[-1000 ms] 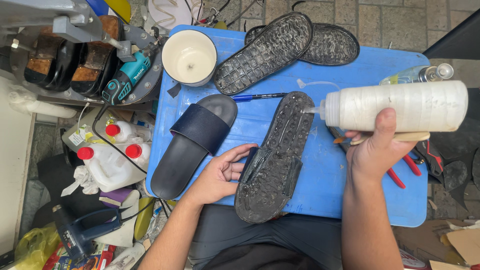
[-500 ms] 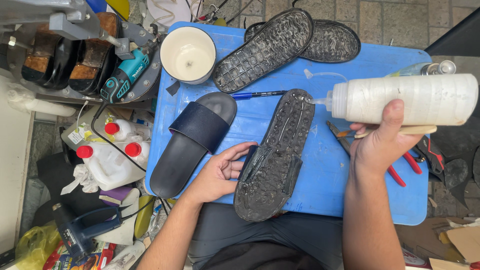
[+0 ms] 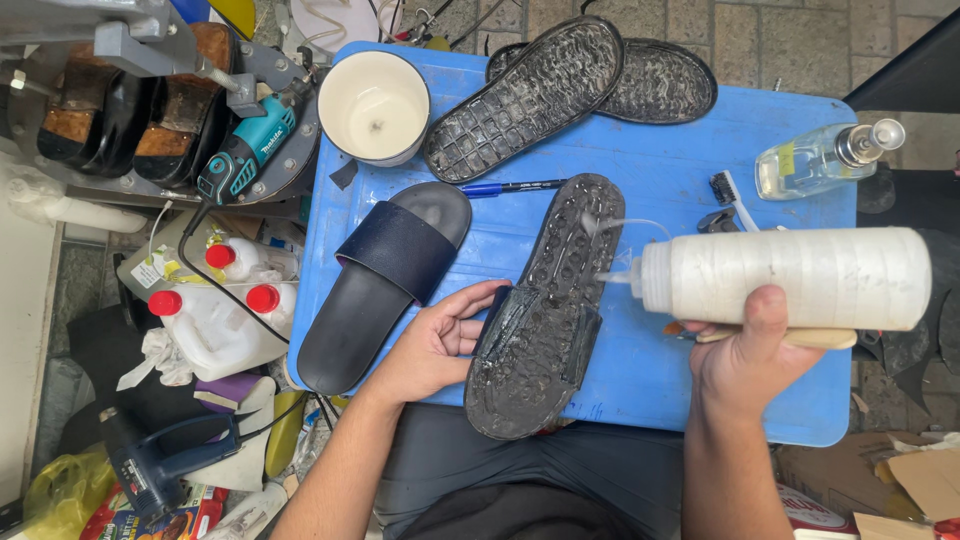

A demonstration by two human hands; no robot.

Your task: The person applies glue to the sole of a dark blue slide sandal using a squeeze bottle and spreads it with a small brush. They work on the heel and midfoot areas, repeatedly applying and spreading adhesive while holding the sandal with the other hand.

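**Glue going onto the upturned slide**

On the blue desk [image 3: 700, 150], the left hand [image 3: 440, 340] curls loosely against the edge of the upturned sandal [image 3: 545, 310], steadying it. The right hand [image 3: 750, 365] grips the white squeeze bottle [image 3: 790, 278], nozzle over the sole. Spreading seems underway; next likely calls for even coverage.

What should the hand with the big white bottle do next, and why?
Probably sweep the white squeeze bottle along the upturned sole. The right hand aims its nozzle at the sole's upper part, where a thin string lands, while the left hand steadies the sole's edge.
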